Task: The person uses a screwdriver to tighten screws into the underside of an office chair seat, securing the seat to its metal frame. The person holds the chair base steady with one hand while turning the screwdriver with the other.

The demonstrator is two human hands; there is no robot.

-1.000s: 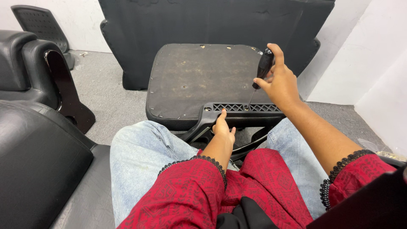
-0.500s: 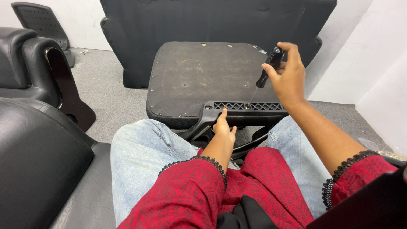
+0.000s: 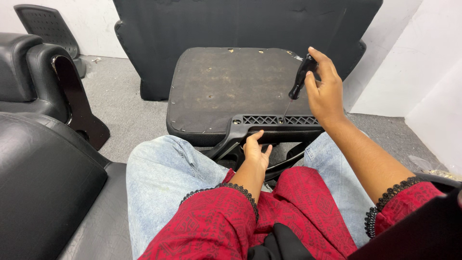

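An upturned black chair seat (image 3: 226,86) rests against my knees, its underside facing up. A black plastic bracket (image 3: 276,120) with a lattice pattern runs along its near edge. My right hand (image 3: 325,89) grips a black-handled screwdriver (image 3: 299,79), held nearly upright with its thin tip down on the bracket. My left hand (image 3: 255,151) reaches under the seat's near edge, fingers spread and touching the bracket's arm from below.
A large dark upholstered chair back (image 3: 240,24) stands behind the seat. Black leather armchairs (image 3: 43,159) crowd the left side. Grey carpet (image 3: 125,101) lies between them. A white wall panel (image 3: 414,62) stands on the right.
My right hand has lifted the screwdriver and turned it from lying sideways on the seat's right edge to nearly upright, tip now on the bracket. My left hand has stayed under the seat.
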